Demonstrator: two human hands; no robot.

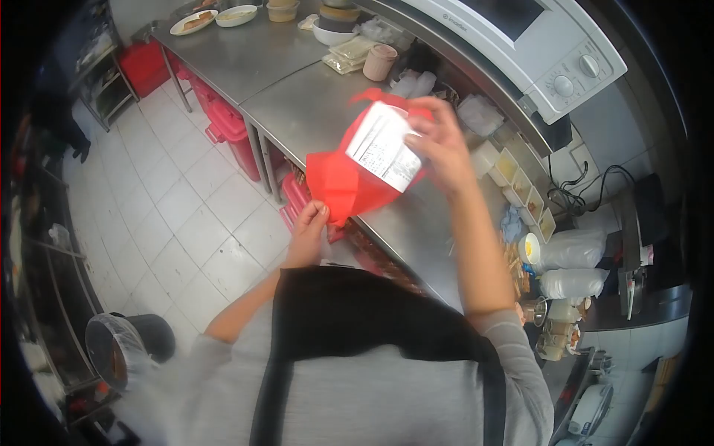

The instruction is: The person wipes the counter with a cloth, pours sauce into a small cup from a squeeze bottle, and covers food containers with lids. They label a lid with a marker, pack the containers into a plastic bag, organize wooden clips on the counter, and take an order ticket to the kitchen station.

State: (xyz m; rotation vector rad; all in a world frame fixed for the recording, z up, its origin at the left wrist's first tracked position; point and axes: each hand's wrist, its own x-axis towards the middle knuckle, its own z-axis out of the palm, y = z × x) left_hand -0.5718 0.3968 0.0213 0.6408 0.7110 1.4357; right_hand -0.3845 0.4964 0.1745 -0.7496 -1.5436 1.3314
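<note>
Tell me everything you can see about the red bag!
The red bag looks thin and soft, maybe cloth or plastic. It's tilted, held over the metal table's edge. The left hand pinches one corner. The right hand holds white printed paper against it. Its far end is blurry.

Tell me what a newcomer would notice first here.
Probably the bright red bag, held between left hand and right hand over the edge of the grey steel counter, with a white rectangular printed slip against it. Next, the white boxy appliance with round knobs, upper right.
</note>
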